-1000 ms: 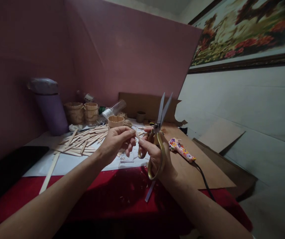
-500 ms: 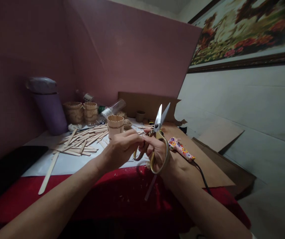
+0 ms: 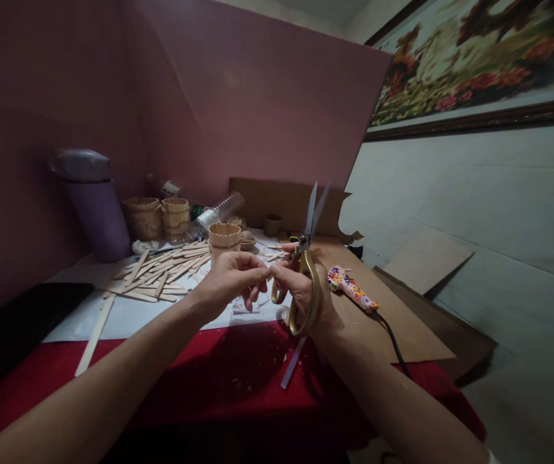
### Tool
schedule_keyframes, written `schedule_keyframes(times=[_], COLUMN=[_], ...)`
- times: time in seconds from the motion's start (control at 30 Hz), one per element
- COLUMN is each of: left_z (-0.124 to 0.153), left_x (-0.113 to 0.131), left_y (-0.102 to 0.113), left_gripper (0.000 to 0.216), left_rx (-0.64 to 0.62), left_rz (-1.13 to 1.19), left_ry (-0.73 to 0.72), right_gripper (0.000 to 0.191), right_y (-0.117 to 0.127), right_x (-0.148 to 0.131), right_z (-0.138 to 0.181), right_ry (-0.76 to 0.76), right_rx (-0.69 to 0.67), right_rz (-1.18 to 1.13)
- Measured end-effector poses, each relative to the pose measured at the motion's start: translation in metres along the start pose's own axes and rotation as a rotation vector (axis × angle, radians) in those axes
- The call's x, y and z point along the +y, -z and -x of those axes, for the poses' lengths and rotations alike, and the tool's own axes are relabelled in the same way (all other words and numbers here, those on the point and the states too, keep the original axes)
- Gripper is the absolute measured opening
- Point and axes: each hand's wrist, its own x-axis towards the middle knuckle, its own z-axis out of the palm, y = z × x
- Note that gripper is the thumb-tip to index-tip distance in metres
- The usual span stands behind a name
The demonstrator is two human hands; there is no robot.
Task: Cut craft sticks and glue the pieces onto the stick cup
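My right hand (image 3: pixel 303 290) is closed around a pair of scissors (image 3: pixel 310 258) with brass-coloured handles, and the blades point upward, slightly apart. My left hand (image 3: pixel 240 277) pinches at the right hand's fingertips. Whatever lies between those fingertips, if anything, is too small to make out. Just behind the left hand stands a small wooden-stick cup (image 3: pixel 224 238) with a scalloped rim. A pile of craft sticks (image 3: pixel 165 274) lies to the left of that hand. Below the right hand, a translucent glue stick (image 3: pixel 293 364) rests over the red cloth.
A flower-patterned glue gun (image 3: pixel 353 290) with a black cord lies on the cardboard (image 3: pixel 402 322) at right. Two wooden cups (image 3: pixel 142 219), a purple tumbler (image 3: pixel 97 216) and a plastic bottle (image 3: pixel 221 211) stand or lie at the back left. Red cloth (image 3: pixel 184 367) covers the front edge.
The left hand has pulled back a little to the left, its fingers now meeting the right hand's tips. The scissors have turned more upright and risen slightly.
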Motion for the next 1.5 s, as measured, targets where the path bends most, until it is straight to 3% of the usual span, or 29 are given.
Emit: schedule_keyframes(times=[0.2, 0.53, 0.83, 1.07, 1.33, 1.5], left_z=[-0.001, 0.000, -0.002, -0.004, -0.001, -0.002], left_x=[0.002, 0.002, 0.003, 0.011, 0.018, 0.019], left_y=[-0.001, 0.001, 0.003, 0.012, 0.015, 0.014], left_gripper=[0.029, 0.025, 0.021, 0.018, 0.021, 0.023], left_rx=[0.031, 0.015, 0.008, 0.168, 0.265, 0.301], left_rz=[0.137, 0.152, 0.198, 0.336, 0.379, 0.367], left_ry=[0.015, 0.036, 0.084, -0.094, -0.139, -0.141], right_gripper=[0.028, 0.043, 0.048, 0.080, 0.073, 0.077], right_y=[0.001, -0.001, -0.001, -0.005, -0.007, -0.006], right_x=[0.005, 0.000, -0.001, -0.017, -0.020, -0.016], right_z=[-0.003, 0.001, 0.001, 0.014, 0.025, 0.022], right_ry=[-0.062, 0.046, -0.003, -0.152, -0.168, -0.155], right_rx=[0.000, 0.000, -0.025, -0.274, -0.473, -0.486], right_rz=[-0.090, -0.009, -0.066, 0.027, 0.194, 0.188])
